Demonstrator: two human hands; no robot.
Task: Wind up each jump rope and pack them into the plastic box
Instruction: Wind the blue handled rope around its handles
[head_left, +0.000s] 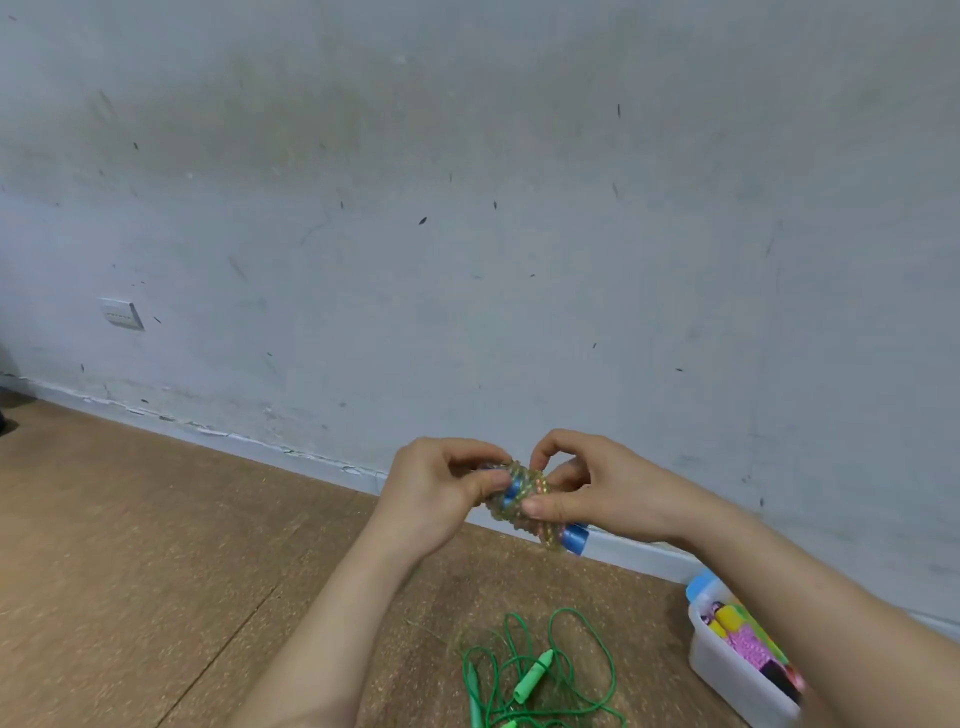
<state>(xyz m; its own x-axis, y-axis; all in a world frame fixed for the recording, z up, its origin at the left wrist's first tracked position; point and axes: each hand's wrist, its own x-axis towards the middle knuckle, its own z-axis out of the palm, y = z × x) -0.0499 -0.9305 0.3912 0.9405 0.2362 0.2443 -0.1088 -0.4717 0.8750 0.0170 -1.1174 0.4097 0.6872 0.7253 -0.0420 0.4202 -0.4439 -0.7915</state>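
Observation:
A beaded, multicoloured jump rope with blue handles (524, 501) is wound into a tight bundle and held up in front of the wall. My left hand (439, 491) grips its left end, thumb pressed on a blue handle. My right hand (597, 491) pinches the wound beads from the right, and a blue handle end (575, 538) sticks out below it. A green jump rope (540, 670) lies loose and tangled on the wooden floor below. The white plastic box (727, 670) stands at the lower right, holding wound ropes with pink and yellow parts.
A grey wall with a pale skirting board (311, 457) runs diagonally behind the hands. A wall socket (122, 313) sits low on the left. Brown wooden floor (156, 571) spreads to the left. My right forearm partly covers the box.

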